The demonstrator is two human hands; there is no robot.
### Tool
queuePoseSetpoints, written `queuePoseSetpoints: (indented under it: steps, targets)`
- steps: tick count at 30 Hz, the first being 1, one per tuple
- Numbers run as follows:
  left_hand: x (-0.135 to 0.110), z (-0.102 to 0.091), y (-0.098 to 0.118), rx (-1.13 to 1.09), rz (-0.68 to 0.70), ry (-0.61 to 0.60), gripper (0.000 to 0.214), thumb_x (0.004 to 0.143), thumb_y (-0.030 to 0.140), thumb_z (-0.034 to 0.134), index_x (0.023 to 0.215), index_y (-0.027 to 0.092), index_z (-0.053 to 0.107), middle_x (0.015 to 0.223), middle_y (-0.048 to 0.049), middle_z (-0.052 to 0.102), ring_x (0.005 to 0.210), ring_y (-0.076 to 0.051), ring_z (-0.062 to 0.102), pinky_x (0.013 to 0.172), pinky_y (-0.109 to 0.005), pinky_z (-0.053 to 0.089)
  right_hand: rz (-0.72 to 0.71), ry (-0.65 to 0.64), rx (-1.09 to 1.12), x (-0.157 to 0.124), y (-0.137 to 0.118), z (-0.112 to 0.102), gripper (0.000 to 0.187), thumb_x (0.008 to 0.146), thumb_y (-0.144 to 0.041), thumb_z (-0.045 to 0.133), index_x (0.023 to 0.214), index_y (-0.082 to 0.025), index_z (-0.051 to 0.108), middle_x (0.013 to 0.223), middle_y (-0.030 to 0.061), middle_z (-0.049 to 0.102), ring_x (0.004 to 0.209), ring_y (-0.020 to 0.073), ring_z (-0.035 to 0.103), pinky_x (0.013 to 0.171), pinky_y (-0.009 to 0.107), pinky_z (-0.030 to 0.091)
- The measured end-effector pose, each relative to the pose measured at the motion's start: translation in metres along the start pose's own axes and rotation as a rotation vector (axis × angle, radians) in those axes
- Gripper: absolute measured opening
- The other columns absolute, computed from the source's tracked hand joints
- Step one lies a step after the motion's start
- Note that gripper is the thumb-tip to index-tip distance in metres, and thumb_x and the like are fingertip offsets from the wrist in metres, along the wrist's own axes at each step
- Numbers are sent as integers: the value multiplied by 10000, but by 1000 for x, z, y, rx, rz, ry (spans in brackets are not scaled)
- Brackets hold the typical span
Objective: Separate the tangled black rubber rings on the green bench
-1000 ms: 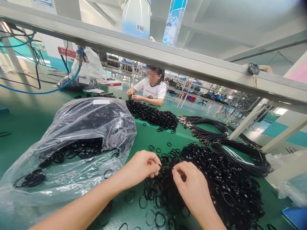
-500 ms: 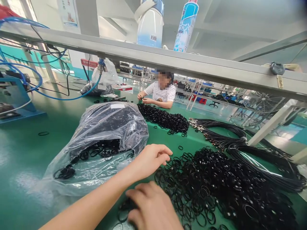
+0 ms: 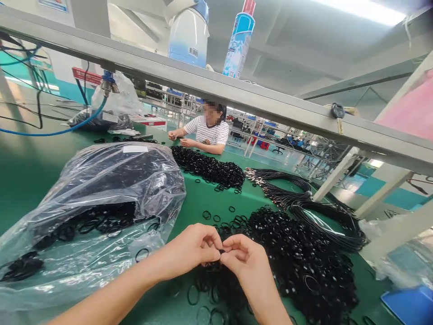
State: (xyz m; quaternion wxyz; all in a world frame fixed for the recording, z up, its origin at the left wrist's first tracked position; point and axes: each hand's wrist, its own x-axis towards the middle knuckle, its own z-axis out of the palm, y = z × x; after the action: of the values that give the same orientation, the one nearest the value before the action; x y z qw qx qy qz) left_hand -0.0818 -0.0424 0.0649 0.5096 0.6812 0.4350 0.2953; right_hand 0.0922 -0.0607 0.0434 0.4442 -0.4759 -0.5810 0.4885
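Note:
My left hand (image 3: 191,250) and my right hand (image 3: 248,262) meet fingertip to fingertip above the green table (image 3: 37,167), both pinched on a small black rubber ring (image 3: 221,252). Just beyond and to the right lies a big pile of black rubber rings (image 3: 304,266). Loose rings (image 3: 206,215) lie scattered in front of the hands. A clear plastic bag of rings (image 3: 101,203) lies to the left of my left hand.
A coil of black cables (image 3: 304,198) lies behind the pile. Across the table a person in a striped shirt (image 3: 208,131) works at another ring pile (image 3: 209,167). A metal rail (image 3: 216,88) overhead carries a jug and a spray can (image 3: 237,43). Blue hoses hang at left.
Half a second ago my left hand reached open toward the pile and my right hand lay low near the table edge; now both have come together, pinching a ring between them.

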Motion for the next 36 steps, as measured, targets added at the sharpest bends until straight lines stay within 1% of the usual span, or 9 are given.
queuePoseSetpoints:
  steps: [5,7,11,15,19,24,28,32,36]
  targets:
    - [10,13,-2,-28,32,30,92,757,222,591,752,166,665,628,39,583,624,-120,499,579,-217,347,-29,46,-26,-1,0,-10,82,691,-164,624,769,-177,646,721,5,644,671,170,603,644,278,456]
    - [11,15,-1,-43,33,24,99,770,232,590,749,160,655,616,49,551,611,-111,473,564,-210,329,6,66,40,0,-1,-12,56,676,-162,628,728,-170,648,668,-9,622,614,147,574,614,263,435]
    - [10,13,-1,-132,-15,-33,139,761,270,632,841,158,657,617,62,507,589,-103,426,536,-204,300,117,100,237,2,-1,-23,39,610,-137,651,647,-150,648,577,-26,574,545,106,503,553,225,374]
    - [9,7,-4,-134,-66,-21,177,745,315,667,819,154,664,630,55,521,601,-108,435,550,-213,296,168,171,384,5,0,-37,109,623,-190,667,728,-166,651,649,-27,587,602,111,547,567,216,376]
    - [8,8,-3,-183,-58,-14,175,755,331,662,820,173,625,669,50,552,635,-121,501,605,-229,366,106,164,279,4,-6,-40,155,657,-226,682,797,-165,659,721,-5,615,713,158,619,615,234,407]
    - [9,13,-4,-291,5,-36,108,776,252,631,826,189,558,743,26,595,765,-163,598,681,-263,426,50,74,273,-1,-11,-31,192,618,-140,673,808,-165,664,742,-4,616,717,149,587,730,292,481]
    - [11,15,-6,-242,13,15,102,770,228,626,838,185,564,696,52,547,652,-116,521,621,-232,374,57,60,221,-2,-10,-30,259,615,-138,699,870,-162,662,770,13,659,752,154,586,731,277,451]
    - [11,21,-7,-232,3,41,205,773,311,650,924,180,604,705,64,496,624,-98,444,592,-214,330,53,53,168,-2,-7,-26,271,622,-144,704,887,-156,653,767,22,677,727,151,578,708,274,426]
    - [8,27,-5,-173,-5,-7,175,787,336,629,802,162,617,674,57,490,616,-104,397,580,-222,290,41,57,164,-2,-3,-23,270,610,-139,705,874,-152,651,757,18,654,701,148,564,705,281,442]
